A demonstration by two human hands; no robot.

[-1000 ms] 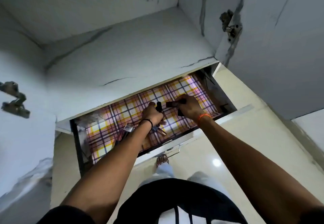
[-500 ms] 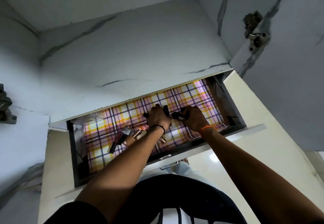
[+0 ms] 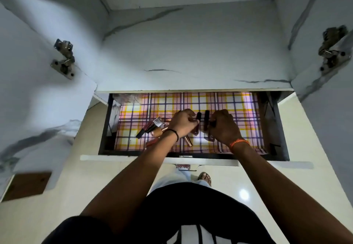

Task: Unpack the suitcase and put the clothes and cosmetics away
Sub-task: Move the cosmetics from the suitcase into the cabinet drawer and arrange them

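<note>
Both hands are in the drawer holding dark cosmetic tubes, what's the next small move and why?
Probably lay the tubes flat on the plaid liner. The left hand and right hand each grip a dark tube above it, while other cosmetics already lie at left.

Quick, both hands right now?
Left hand: curled round a dark cosmetic tube.
Right hand: curled round another dark tube.

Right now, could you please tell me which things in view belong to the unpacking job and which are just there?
Job:
- left hand, holding a dark tube
- right hand, holding another dark tube
- loose cosmetics on the plaid liner
- open drawer

Just there:
- door hinges
- brown patch
</note>
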